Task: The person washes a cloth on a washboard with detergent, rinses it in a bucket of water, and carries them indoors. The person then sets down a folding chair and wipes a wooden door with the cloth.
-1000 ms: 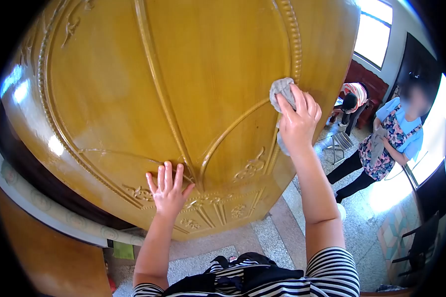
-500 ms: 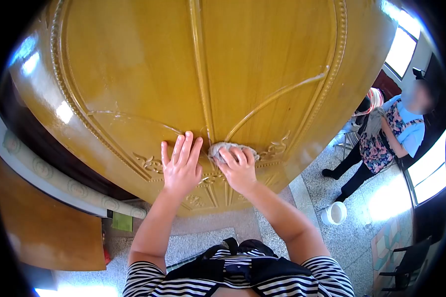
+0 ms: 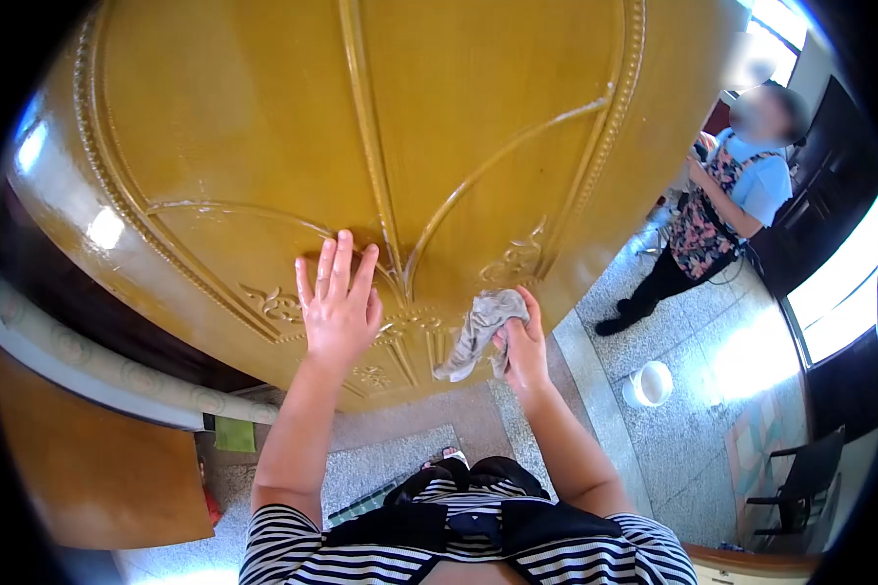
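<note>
A glossy yellow-brown wooden door panel with raised mouldings and carved scrolls fills the middle of the view. My left hand lies flat on it, fingers spread, just left of the central moulding. In my right hand is a crumpled grey cleaning cloth, its loose end hanging down to the left. That hand is held in front of the panel's lower right part, near a carved scroll; whether the cloth touches the wood I cannot tell. Whitish streaks show along the curved mouldings.
To the right stands another person in a floral apron. A white bucket sits on the stone floor, with a black chair beyond it. At the left is a brown wooden surface beside a pale curved edge.
My right hand has come off the panel, moving down and right with the cloth, which now hangs loose. My left hand stays on the panel. The other person has turned and shifted position.
</note>
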Demonstrator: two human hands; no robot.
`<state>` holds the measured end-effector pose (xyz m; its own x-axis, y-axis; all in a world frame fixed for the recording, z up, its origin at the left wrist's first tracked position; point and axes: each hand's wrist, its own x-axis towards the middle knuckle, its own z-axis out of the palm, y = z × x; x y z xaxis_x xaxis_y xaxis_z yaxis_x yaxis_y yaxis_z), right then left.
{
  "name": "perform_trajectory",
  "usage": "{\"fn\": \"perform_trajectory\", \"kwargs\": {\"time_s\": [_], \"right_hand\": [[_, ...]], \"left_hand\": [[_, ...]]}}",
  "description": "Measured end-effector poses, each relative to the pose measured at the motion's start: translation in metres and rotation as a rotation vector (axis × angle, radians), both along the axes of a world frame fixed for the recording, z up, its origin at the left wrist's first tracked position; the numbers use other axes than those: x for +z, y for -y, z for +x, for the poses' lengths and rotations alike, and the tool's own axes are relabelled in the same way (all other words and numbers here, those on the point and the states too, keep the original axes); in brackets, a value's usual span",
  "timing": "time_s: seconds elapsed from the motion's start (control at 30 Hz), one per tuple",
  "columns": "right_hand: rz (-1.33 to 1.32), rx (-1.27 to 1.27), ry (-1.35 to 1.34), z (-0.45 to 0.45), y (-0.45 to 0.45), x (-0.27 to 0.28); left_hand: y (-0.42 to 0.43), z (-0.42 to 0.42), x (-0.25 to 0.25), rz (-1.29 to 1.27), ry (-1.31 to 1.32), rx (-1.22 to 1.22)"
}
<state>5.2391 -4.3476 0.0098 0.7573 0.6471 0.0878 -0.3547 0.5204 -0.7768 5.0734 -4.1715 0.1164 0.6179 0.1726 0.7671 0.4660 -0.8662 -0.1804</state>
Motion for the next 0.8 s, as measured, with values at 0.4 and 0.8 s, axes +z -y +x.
{"fn": "perform_trajectory", "kwargs": {"time_s": [0.4,0.8], "right_hand": [[0.192,0.018,-0.266,-0.006,0.079,0.039],[0.128,-0.221,-0.045,0.015,0.080,0.065]], "left_hand": [[0.138,0.041,-0.093,-1.213,0.077,-0.745],[0.103,0.031,-0.091,-1.474,0.003,-0.554]]}}
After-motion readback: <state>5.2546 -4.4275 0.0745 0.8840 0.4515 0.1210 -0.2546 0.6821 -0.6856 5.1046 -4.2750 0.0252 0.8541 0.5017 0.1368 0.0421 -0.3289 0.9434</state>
